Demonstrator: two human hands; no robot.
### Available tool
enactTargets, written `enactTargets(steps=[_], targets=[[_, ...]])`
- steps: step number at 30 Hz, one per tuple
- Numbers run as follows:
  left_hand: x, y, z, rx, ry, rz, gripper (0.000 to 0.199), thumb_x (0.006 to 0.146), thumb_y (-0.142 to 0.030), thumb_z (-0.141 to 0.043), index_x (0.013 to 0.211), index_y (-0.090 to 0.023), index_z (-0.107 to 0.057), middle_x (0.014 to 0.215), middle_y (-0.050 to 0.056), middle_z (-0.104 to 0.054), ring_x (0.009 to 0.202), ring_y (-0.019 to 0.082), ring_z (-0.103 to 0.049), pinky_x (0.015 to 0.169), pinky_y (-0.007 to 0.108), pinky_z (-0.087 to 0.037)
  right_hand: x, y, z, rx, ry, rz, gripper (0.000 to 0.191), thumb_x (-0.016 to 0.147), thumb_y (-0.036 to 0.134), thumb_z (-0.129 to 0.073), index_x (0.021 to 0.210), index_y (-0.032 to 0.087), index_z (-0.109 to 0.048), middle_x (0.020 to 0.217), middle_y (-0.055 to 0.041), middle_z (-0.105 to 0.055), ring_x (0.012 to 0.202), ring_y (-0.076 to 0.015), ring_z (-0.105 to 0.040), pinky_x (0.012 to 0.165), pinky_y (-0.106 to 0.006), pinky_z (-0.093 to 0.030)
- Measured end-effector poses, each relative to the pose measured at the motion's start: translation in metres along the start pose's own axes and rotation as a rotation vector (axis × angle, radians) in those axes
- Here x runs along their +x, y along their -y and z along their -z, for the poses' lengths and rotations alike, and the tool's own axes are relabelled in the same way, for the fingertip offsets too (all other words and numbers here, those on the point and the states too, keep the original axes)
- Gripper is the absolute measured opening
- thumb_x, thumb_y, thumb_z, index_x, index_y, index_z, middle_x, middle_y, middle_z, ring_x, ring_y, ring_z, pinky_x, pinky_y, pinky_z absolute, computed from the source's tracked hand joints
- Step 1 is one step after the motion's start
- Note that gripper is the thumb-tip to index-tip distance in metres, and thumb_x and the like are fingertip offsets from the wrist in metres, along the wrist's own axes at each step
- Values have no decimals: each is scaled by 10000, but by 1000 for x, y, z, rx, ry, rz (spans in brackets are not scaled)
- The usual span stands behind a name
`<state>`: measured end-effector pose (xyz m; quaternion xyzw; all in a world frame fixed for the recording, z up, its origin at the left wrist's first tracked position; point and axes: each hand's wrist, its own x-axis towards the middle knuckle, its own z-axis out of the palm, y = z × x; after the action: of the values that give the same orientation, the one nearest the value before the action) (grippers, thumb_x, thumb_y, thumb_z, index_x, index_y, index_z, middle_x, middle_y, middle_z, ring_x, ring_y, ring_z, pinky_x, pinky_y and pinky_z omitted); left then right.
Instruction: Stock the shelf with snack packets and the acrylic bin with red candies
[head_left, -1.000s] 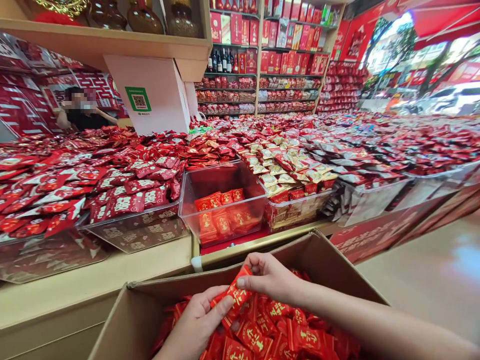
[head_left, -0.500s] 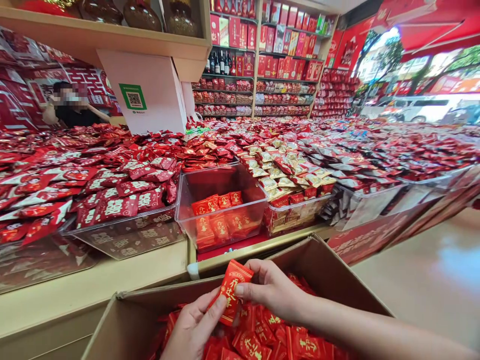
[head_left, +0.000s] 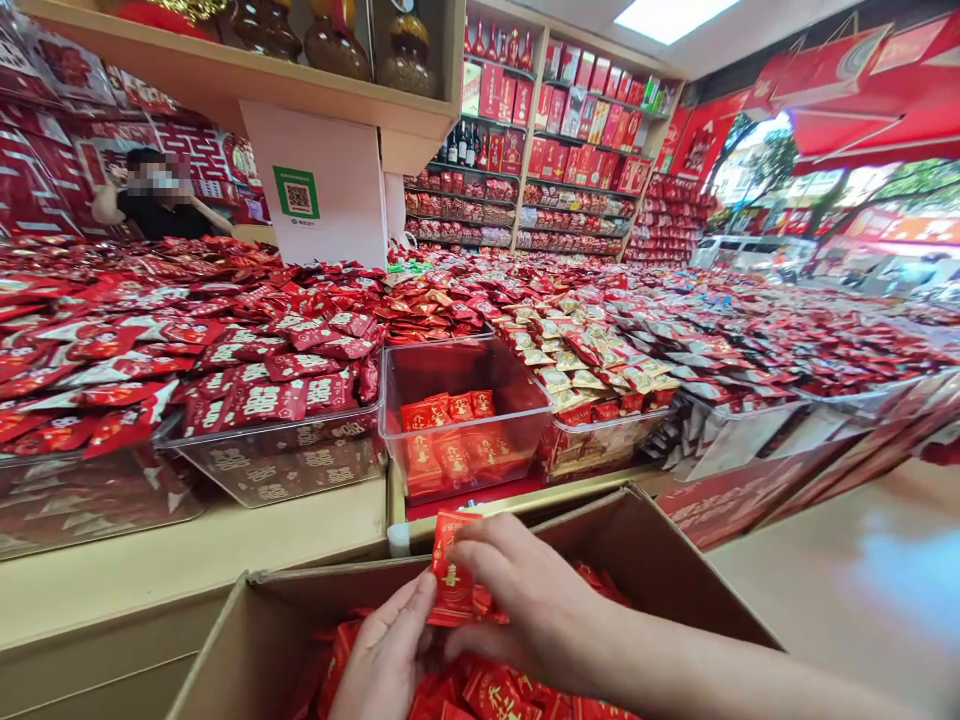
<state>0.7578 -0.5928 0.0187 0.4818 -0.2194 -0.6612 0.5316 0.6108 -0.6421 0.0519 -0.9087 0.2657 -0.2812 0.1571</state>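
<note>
Over an open cardboard box filled with red candy packets, my left hand pinches a red packet with gold characters, held upright. Thumb and fingers of my right hand are spread around the right side of that packet; whether they touch it is hard to tell. Behind the box, a clear plastic bin holds red packets like it, lying in rows in its lower part.
Heaped bins of dark red packets stand left of the clear bin, and gold-and-red packets to its right. A white panel with a QR code rises behind. A person sits at the back left.
My right hand has loosened its pinch on the packet and spread its fingers. The packet now stands more upright in my left hand. The view has shifted slightly.
</note>
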Motion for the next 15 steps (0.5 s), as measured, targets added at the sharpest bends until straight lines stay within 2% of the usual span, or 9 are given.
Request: enactTargets(steps=[2, 4, 6, 8, 10, 12, 15], targets=[[0, 2, 4, 4, 14, -3, 562, 560, -516, -669, 1001, -168, -638, 951, 72, -679, 891, 255, -595, 703, 328, -483, -3, 5, 0, -214, 59, 132, 282, 779, 260, -528, 1034, 143, -497, 1041, -146, -549, 905, -215, -515, 756, -336, -445], [-3, 1, 5, 19, 39, -33, 577, 610, -590, -584, 1012, -179, -635, 1006, 81, -660, 950, 261, -569, 718, 333, -483, -1, 8, 8, -314, 11, 194, 204, 805, 171, -446, 996, 137, -511, 999, -141, -576, 877, -197, -532, 741, -316, -446], [-8, -2, 6, 89, 67, -89, 571, 654, -620, -511, 1008, -189, -636, 1054, 80, -639, 983, 254, -548, 742, 323, -476, 7, 10, 27, -360, -67, 242, 163, 814, 149, -403, 915, 154, -531, 978, -118, -595, 865, -173, -542, 745, -287, -437], [-12, -5, 5, 203, 70, -146, 546, 666, -622, -493, 963, -193, -651, 1040, 73, -642, 949, 239, -556, 750, 302, -469, 25, 10, 56, -452, -129, 215, 151, 817, 165, -389, 829, 164, -540, 956, -102, -606, 845, -165, -549, 742, -277, -425], [-14, -7, 3, 319, 60, -184, 521, 667, -619, -491, 916, -194, -663, 991, 66, -657, 893, 225, -569, 743, 287, -465, 52, 4, 88, -602, -112, 91, 148, 795, 157, -397, 810, 152, -544, 918, -103, -611, 818, -177, -556, 718, -283, -413], [-13, -7, 2, 417, 35, -224, 492, 675, -604, -494, 906, -203, -661, 932, 52, -668, 863, 212, -571, 757, 276, -452, 82, -10, 113, -721, 22, -54, 154, 743, 137, -437, 848, 140, -550, 849, -90, -616, 767, -180, -563, 657, -264, -397], [-9, -5, 3, 526, 13, -254, 466, 692, -580, -492, 926, -208, -645, 880, 39, -666, 868, 206, -565, 800, 269, -423, 122, -37, 128, -794, 347, -67, 161, 682, 155, -495, 817, 147, -583, 765, -60, -621, 691, -171, -559, 574, -234, -359]])
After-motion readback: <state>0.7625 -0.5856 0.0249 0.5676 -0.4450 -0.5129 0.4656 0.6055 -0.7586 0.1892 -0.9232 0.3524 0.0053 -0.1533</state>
